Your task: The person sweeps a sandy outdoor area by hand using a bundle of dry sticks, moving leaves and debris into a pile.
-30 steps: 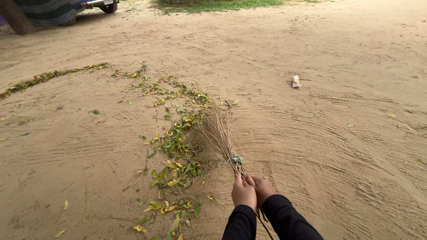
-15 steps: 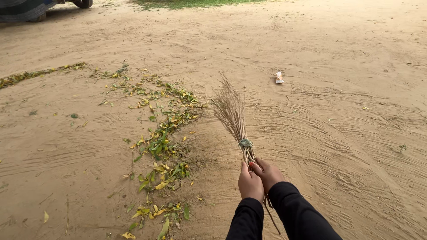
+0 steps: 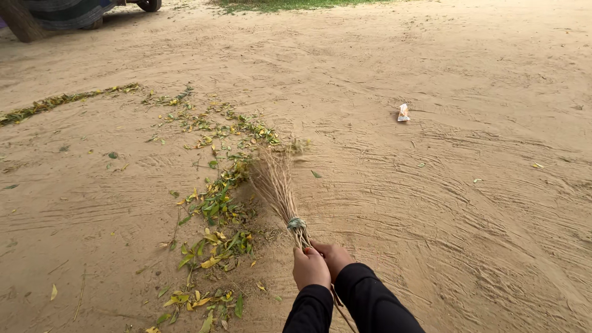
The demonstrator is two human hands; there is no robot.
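Both my hands grip the bound handle of a straw broom (image 3: 275, 185), side by side, in black sleeves. My left hand (image 3: 310, 268) sits in front, my right hand (image 3: 335, 256) just behind it. A green tie wraps the broom above my hands. The bristles fan out low over the sandy ground, their tips blurred, against a long strip of green and yellow leaves (image 3: 216, 206).
A second line of leaves (image 3: 58, 102) runs off to the far left. A small white scrap of litter (image 3: 403, 113) lies on the sand at the right. At the top left are a vehicle wheel (image 3: 149, 5) and a dark post (image 3: 21, 21). Grass borders the top.
The broom swung from the left out to the right and has come back left onto the strip of leaves. My hands stayed together on the handle.
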